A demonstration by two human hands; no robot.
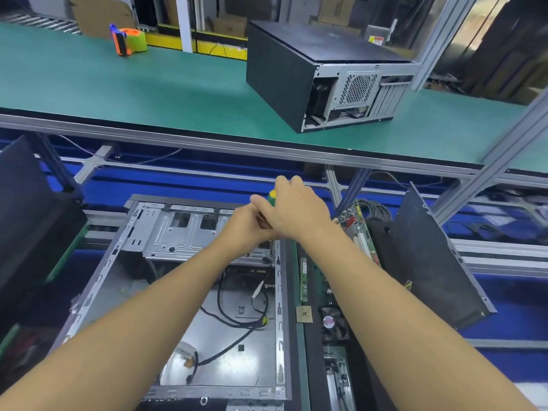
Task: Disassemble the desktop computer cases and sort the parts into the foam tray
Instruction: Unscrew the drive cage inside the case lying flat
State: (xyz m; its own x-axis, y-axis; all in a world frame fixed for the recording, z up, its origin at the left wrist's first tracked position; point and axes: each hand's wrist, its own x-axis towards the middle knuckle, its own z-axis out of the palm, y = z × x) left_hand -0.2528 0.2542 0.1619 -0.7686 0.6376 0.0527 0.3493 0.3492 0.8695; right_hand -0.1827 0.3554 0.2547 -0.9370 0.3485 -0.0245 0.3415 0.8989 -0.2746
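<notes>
An opened grey desktop case (118, 262) lies flat in front of me, with loose black cables (225, 315) on its bare floor. Both hands meet over its far right corner, by the drive cage (178, 232). My right hand (293, 209) grips a screwdriver with a green and yellow handle (272, 197), held upright. My left hand (246, 226) curls around the tool's lower part just below; the shaft and tip are hidden. To the right, a dark foam tray (314, 366) holds a CPU chip (304, 314), a small fan (330, 321) and a memory stick (304, 277).
A second, closed black case (281, 69) sits on the green conveyor belt (118, 84) beyond. A tape dispenser (129, 38) stands at the belt's far left. A removed black side panel (430, 262) leans at the right, with a circuit board (358, 229) beside it. A dark case panel (23, 218) stands at the left.
</notes>
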